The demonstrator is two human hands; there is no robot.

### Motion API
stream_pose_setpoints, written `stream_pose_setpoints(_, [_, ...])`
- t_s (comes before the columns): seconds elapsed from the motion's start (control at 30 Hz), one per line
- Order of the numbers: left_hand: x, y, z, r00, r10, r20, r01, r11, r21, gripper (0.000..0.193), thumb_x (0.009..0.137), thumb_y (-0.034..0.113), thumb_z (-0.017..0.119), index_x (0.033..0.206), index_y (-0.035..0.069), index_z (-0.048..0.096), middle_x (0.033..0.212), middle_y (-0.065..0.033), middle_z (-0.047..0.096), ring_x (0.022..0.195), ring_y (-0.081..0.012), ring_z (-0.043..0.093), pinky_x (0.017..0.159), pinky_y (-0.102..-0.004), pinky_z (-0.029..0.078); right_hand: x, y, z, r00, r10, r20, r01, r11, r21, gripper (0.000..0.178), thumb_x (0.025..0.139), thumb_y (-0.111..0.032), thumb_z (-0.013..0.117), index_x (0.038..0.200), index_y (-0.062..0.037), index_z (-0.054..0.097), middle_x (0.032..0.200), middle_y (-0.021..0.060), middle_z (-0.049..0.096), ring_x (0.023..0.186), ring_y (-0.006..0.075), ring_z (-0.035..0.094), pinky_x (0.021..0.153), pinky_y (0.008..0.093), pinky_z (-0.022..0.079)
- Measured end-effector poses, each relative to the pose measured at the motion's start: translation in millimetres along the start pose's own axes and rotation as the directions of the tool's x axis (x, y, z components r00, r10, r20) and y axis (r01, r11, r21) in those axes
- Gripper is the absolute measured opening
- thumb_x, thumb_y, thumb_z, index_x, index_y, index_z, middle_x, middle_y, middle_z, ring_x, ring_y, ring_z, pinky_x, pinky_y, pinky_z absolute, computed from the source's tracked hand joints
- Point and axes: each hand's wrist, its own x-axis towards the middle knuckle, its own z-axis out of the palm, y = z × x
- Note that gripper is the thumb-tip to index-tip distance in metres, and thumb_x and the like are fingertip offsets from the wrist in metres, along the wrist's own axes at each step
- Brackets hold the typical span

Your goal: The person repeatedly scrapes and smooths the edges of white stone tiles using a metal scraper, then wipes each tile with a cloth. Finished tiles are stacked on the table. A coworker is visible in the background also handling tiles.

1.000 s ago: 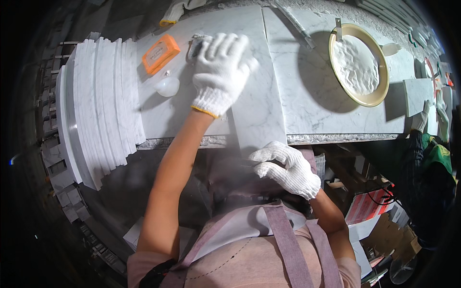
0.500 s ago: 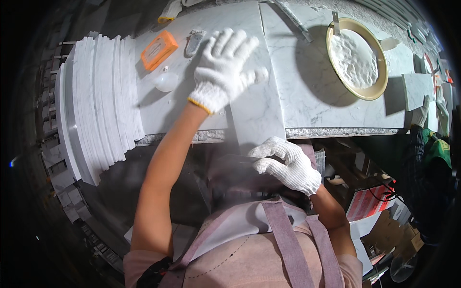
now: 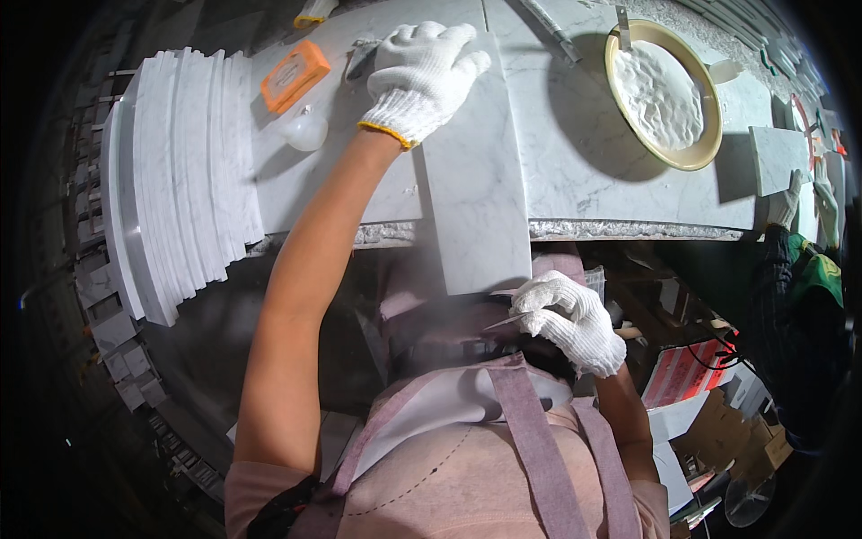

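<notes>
My left hand (image 3: 417, 76), in a white knit glove with a yellow cuff, lies at the far end of a narrow grey-white marble slab (image 3: 476, 180). Its fingers curl over that end, and the tips are hidden. The slab lies flat on the worktable (image 3: 620, 193), its near end jutting past the front edge. Just below this end, my right hand (image 3: 575, 323), also gloved, pinches a thin flat blade-like piece (image 3: 509, 320), seen nearly edge-on. Beside my left hand are a small grey block (image 3: 361, 59), an orange box (image 3: 294, 76) and a translucent bulb-shaped thing (image 3: 305, 131).
Stacked white slabs (image 3: 184, 180) stand at the left. A cream basin (image 3: 618, 99) of white paste, with a putty knife (image 3: 623, 27) at its rim, sits right of the seam. Farther right, another person's gloved hands (image 3: 787, 202) are beside a small marble tile (image 3: 779, 160).
The slab has slid toward me, farther over the table's edge. My left hand has gone from spread flat to curled at its far end. My right hand has moved slightly down and right.
</notes>
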Motion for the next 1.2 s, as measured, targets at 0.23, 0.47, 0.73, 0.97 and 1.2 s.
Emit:
stream_pose_setpoints(0.23, [-39.5,40.1,12.9,0.835,0.515,-0.192,-0.445,0.838,0.315,0.05,0.099,0.046,0.059,0.133,0.011,0.067,0.142,-0.0124,0.063,0.138,-0.0337,0.052,0.117,-0.0548,0.036,6.5,-3.9,5.6,0.972,-0.203,0.12,0.198,0.979,0.053,0.021,0.096,-0.007,0.076,0.114,-0.0007,0.071,0.12,0.0104,0.068,0.108,0.018,0.068,0.09,0.0327,0.057])
stream_pose_setpoints(0.47, [-49.4,24.7,-18.4,0.86,0.508,-0.047,-0.505,0.861,0.064,0.062,0.105,0.052,0.043,0.146,0.006,0.053,0.151,-0.0164,0.058,0.136,-0.0355,0.055,0.118,-0.0536,0.039,7.8,-9.4,-9.0,0.888,-0.4,0.226,0.419,0.907,-0.041,0.021,0.092,0.001,0.076,0.112,-0.0009,0.072,0.121,0.0132,0.068,0.108,0.0196,0.068,0.089,0.0312,0.059])
stream_pose_setpoints(0.73, [-58.1,25.4,0.4,0.85,0.478,-0.221,-0.501,0.863,-0.059,0.055,0.101,0.048,0.054,0.142,0.011,0.062,0.149,-0.0146,0.057,0.144,-0.0312,0.047,0.124,-0.0491,0.032,14.2,-30.4,-17.5,0.994,-0.049,-0.097,0.071,0.967,0.246,0.022,0.091,0.003,0.076,0.112,-0.0011,0.074,0.106,0.0055,0.071,0.09,0.0136,0.069,0.079,0.0296,0.058])
stream_pose_setpoints(0.97, [-25.5,-12.9,-3.3,0.933,0.086,-0.35,-0.054,0.994,0.1,0.048,0.1,0.047,0.062,0.127,0.009,0.07,0.14,-0.0147,0.063,0.136,-0.0356,0.054,0.115,-0.051,0.041,34.0,-44.1,-16.4,0.888,-0.115,-0.446,0.181,0.977,0.109,0.027,0.1,-0.017,0.069,0.12,0.0015,0.071,0.089,0.0024,0.07,0.072,0.0077,0.063,0.063,0.022,0.052])
stream_pose_setpoints(1.2, [-131.9,2.7,2.4,0.963,0.075,-0.258,-0.148,0.95,-0.275,0.046,0.105,0.038,0.06,0.136,0.005,0.067,0.142,-0.0174,0.063,0.138,-0.0373,0.055,0.119,-0.05,0.04,116.0,-70.6,-33.3,0.731,-0.551,-0.402,0.217,0.748,-0.628,0.038,0.101,-0.01,0.067,0.139,-0.0065,0.068,0.105,0.004,0.073,0.081,0.0077,0.064,0.071,0.024,0.054])
